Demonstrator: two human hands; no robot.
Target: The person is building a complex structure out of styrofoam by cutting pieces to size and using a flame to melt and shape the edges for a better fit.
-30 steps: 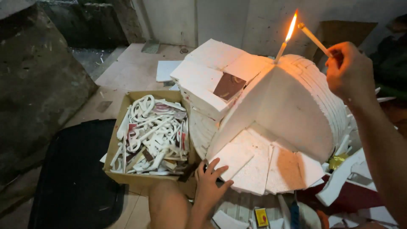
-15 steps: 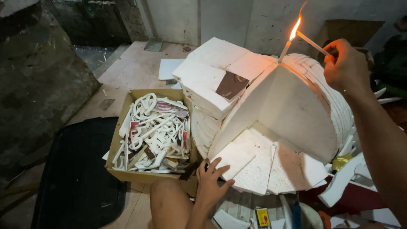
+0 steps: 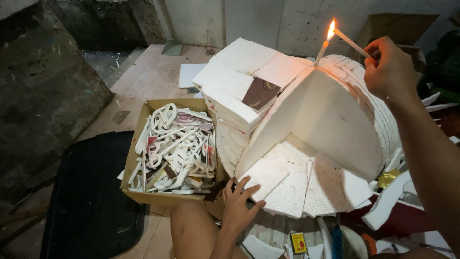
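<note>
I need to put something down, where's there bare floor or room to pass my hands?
Bare tiled floor lies beyond the cardboard box, toward the wall. The black mat left of the box is bare too. Crowded: the box is full of white offcuts, and foam scraps pile under the right hand. The left hand rests on the foam pieces.

Flame seemingly smaller, steadier

The foam block stack is plain white, with one dark brown square patch on top; the candle is white under an orange-yellow flame; the cardboard box is tan, its scraps white with red bits; the mat is black; the floor is pale pinkish tile
</note>
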